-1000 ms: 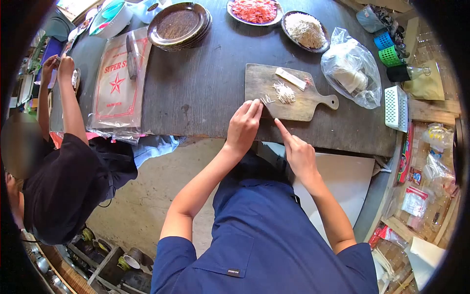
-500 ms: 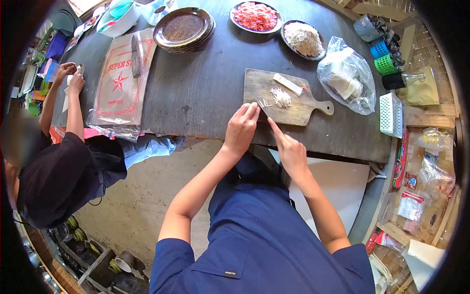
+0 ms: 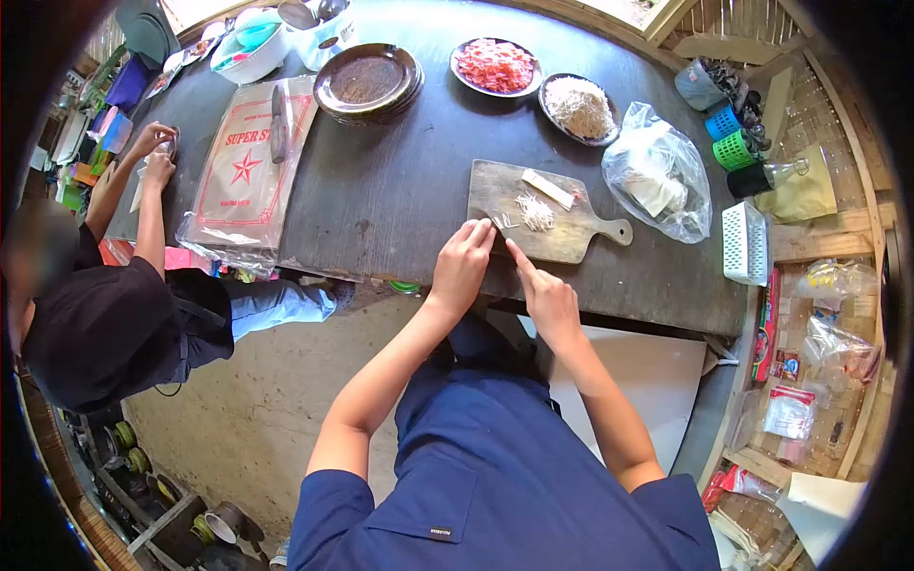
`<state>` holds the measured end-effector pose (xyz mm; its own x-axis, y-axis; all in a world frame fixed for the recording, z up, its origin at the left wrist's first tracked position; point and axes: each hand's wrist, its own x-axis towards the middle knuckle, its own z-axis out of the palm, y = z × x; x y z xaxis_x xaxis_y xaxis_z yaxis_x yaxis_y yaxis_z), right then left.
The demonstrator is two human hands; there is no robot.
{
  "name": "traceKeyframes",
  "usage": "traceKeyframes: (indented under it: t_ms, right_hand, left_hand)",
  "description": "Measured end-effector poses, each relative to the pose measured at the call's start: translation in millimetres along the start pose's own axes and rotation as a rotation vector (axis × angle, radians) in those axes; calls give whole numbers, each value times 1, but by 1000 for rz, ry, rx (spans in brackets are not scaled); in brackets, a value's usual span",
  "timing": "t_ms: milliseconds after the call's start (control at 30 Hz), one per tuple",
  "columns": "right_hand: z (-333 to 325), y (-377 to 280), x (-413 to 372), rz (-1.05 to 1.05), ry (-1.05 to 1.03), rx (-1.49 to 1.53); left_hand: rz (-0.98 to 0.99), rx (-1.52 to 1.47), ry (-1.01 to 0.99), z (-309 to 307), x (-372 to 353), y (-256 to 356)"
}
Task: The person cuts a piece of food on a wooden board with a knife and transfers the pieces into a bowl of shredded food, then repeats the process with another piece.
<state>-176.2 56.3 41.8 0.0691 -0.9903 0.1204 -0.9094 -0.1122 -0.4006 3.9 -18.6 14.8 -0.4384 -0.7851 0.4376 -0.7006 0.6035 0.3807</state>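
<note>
A wooden cutting board [image 3: 571,244] lies near the table's front edge. On it are a pile of thin pale strips [image 3: 535,212] and a whitish block [image 3: 548,188]. At the board's left front corner my left hand [image 3: 463,264] presses with bent fingers, close to a few cut strips [image 3: 505,221]. My right hand [image 3: 547,303] is wrapped round a knife, its index finger stretched along the top; the dark blade [image 3: 495,226] shows only in part between the hands. Whatever my left fingertips pinch is too small to name.
Behind the board stand a plate of red pieces [image 3: 495,67], a plate of pale shreds [image 3: 579,107] and a plastic bag [image 3: 657,176]. Stacked brown plates [image 3: 367,81] and a sheet with a knife [image 3: 249,162] lie left. A co-worker [image 3: 105,324] works at the far left.
The camera view has shifted a little, so the table and board appear slightly lower and to the left. Both my hands remain at the board's front left corner.
</note>
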Motion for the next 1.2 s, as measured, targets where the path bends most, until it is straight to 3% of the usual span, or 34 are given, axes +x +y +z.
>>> traceKeyframes:
  t_ms: [200, 400, 600, 800, 1000, 1200]
  right_hand:
    - [-16, -3, -15, 62, -83, -31]
    - [1, 1, 4, 1, 6, -19]
    - [-9, -7, -24, 49, -54, -118]
    - [11, -5, -5, 24, 107, -82]
    - [-10, -17, -22, 78, -58, -156]
    - [4, -17, -5, 70, 41, -58]
  left_hand:
    - [20, 36, 20, 2, 0, -3]
    - [4, 35, -5, 3, 0, -4]
    - [-6, -37, 34, 3, 0, -3]
    - [21, -35, 45, 4, 2, -4]
    - [-4, -29, 23, 7, 0, -5]
    - [21, -26, 31, 3, 3, -5]
